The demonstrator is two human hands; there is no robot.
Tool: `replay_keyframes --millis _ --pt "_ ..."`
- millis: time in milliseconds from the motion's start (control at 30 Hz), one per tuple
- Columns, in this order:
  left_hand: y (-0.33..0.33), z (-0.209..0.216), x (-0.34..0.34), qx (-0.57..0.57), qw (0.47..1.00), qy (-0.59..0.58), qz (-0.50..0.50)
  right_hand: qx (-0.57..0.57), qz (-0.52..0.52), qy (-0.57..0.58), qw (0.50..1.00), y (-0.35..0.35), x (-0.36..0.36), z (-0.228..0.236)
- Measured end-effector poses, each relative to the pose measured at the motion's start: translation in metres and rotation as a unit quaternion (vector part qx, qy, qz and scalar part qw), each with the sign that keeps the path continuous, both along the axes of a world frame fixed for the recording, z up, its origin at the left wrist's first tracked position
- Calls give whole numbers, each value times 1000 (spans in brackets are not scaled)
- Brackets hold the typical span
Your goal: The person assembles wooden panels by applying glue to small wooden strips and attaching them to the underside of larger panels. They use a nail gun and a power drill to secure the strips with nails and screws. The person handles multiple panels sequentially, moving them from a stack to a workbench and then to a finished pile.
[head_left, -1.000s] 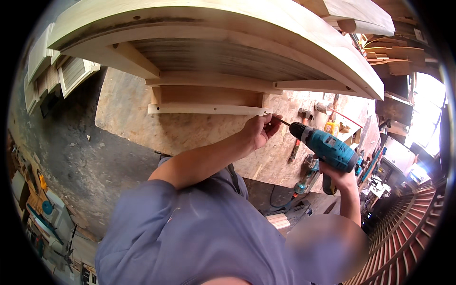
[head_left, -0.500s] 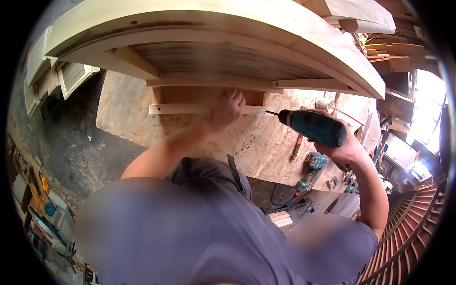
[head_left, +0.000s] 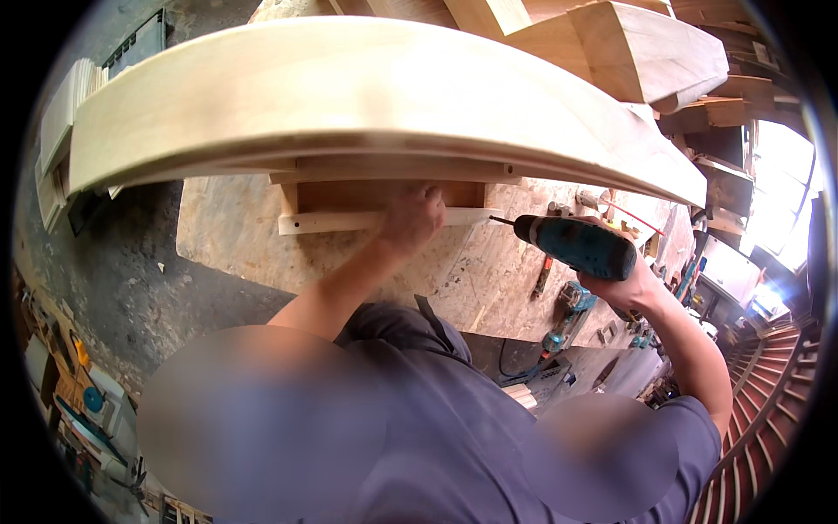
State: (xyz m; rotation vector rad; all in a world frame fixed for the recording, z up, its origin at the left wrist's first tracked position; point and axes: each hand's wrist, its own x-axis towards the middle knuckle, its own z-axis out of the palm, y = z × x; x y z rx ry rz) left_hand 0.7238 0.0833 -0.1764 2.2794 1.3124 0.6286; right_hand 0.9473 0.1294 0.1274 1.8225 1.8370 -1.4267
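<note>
I count two power tools with teal bodies. The first is one drill (head_left: pixel 580 248), at 3 o'clock, and my right hand (head_left: pixel 618 284) is wrapped around its handle. Its one thin dark bit points to 9 o'clock, at the right end of one pale wooden strip (head_left: pixel 336 222); if the tip touches the wood, I cannot tell. This strip is straight, narrow and smooth, lies a little above the centre, toward 11 o'clock, and shows one small round hole near its left end. Beside it is one flat panel (head_left: pixel 336 194) of browner wood. My left hand (head_left: pixel 417 218) is over strip and panel, with the fingers curled, but it is blurred and I cannot tell if it grips. At 12 o'clock arches one big board (head_left: pixel 375 87) of pale, smooth wood. One thick, angular wooden block (head_left: pixel 646 57) is between 1 and 2 o'clock. From the drill, the second power tool (head_left: pixel 577 297) is at 6 o'clock and one red handle (head_left: pixel 543 274) at 8 o'clock, both on the bench (head_left: pixel 236 229), whose surface is rough, stained and speckled.
</note>
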Motion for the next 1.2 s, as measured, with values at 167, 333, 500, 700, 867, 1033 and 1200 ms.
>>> replay_keyframes --millis 167,333,500,700,867,1033,1200 --pt "-5 -5 3 -18 1000 0 17 -8 3 13 1000 7 0 -3" --pt "10 12 -4 35 999 -8 5 27 49 -5 998 14 2 -2" --pt "16 20 -2 29 999 -12 -15 29 134 -37 990 16 19 -10" --pt "9 22 -6 16 1000 -19 -9 34 146 -2 989 18 36 -21" --pt "8 21 -6 -6 999 -35 -8 52 142 26 988 30 14 -13" --pt "-5 6 4 23 998 47 20 -4 117 12 993 32 14 -22" --pt "1 58 -12 78 995 -44 -41 -88 3 -43 995 29 16 -17"
